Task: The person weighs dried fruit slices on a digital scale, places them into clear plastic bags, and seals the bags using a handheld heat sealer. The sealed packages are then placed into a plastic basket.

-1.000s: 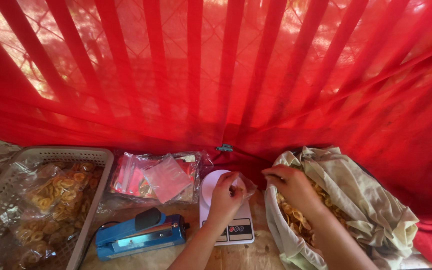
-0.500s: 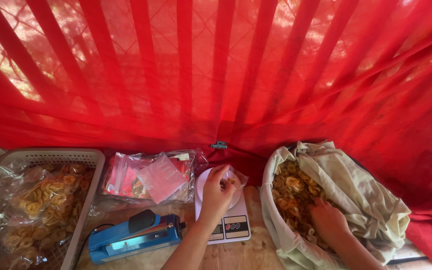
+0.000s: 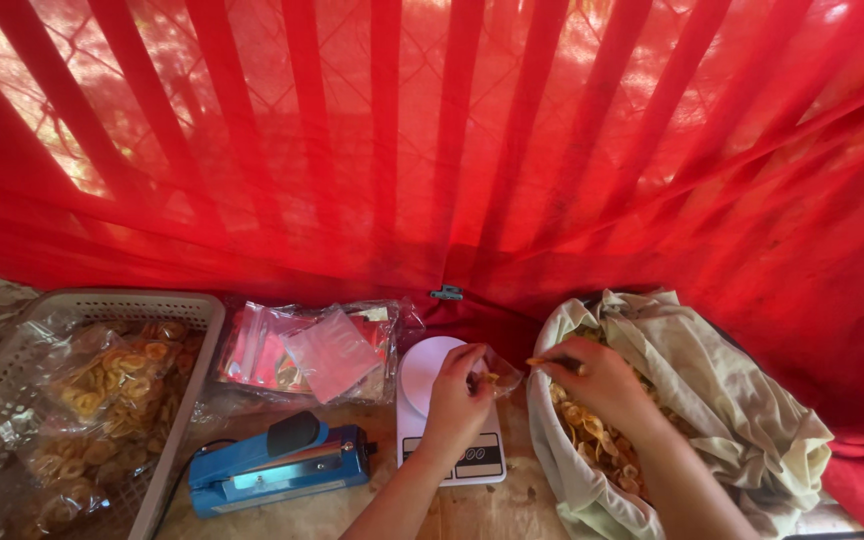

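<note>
Lower centre of the frame: the left hand (image 3: 457, 395) is closed on the mouth of a small clear plastic bag (image 3: 497, 375), pinching it open above a white digital kitchen scale (image 3: 430, 400). The right hand (image 3: 602, 385), just right of it, is pinched shut on a few yellow fried chips (image 3: 542, 361) at the bag's opening. The bag sits between the two hands, over the right edge of the scale's round platform; contact with the platform cannot be confirmed.

Judgement on the step: the bag mouth should be held wide and steady, the chips fed in a few at a time and released well inside the opening, so none spill on the scale or break. The left hand should not press on the platform, or the reading will be false.

Lower right: a cloth-lined sack (image 3: 712, 400) holding loose chips. Lower left: a grey plastic basket (image 3: 2, 390) with filled bags of chips (image 3: 117, 375). Centre left: a stack of empty pouches (image 3: 322, 350) and a blue heat sealer (image 3: 277, 465).

Not determinable: the scale display is partly covered by the left wrist; the bag's fill level is unclear; the basket, the sack and both forearms are cut by the frame edges. A red curtain (image 3: 432, 150) blocks everything behind.
</note>
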